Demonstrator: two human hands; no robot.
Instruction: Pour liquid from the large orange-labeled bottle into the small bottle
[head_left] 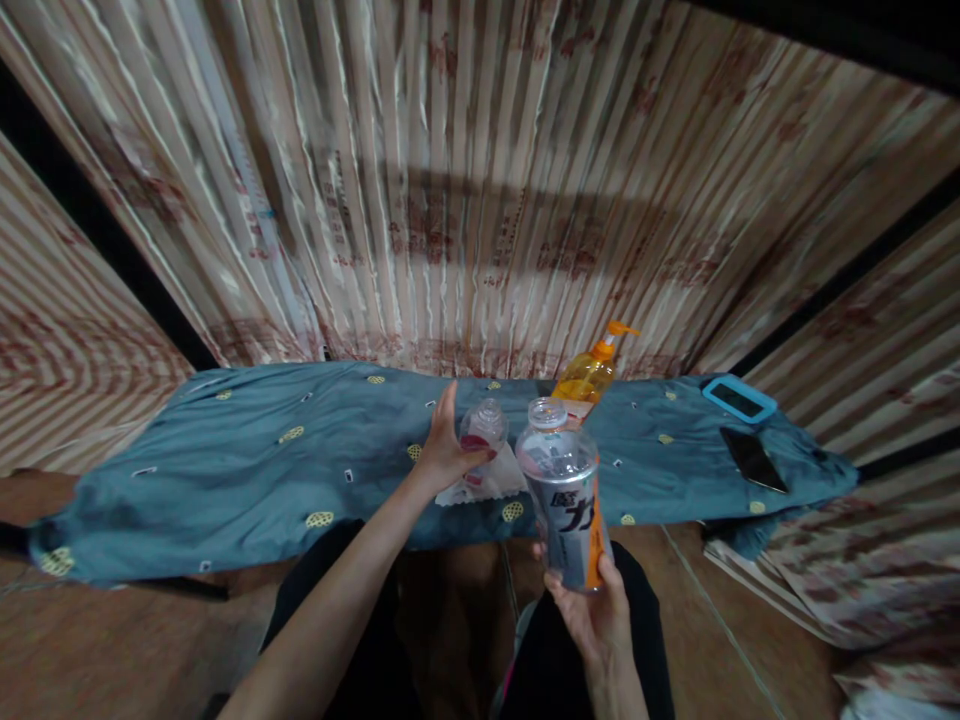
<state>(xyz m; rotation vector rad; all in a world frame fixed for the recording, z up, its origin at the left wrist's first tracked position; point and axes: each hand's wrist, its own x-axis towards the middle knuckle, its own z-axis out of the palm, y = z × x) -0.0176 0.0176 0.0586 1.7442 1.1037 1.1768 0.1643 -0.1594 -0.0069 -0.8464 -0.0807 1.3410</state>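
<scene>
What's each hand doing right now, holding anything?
Left hand: fingers spread, wrapped against the small clear bottle on the blue cloth.
Right hand: closed around the large clear bottle, held up.
</scene>
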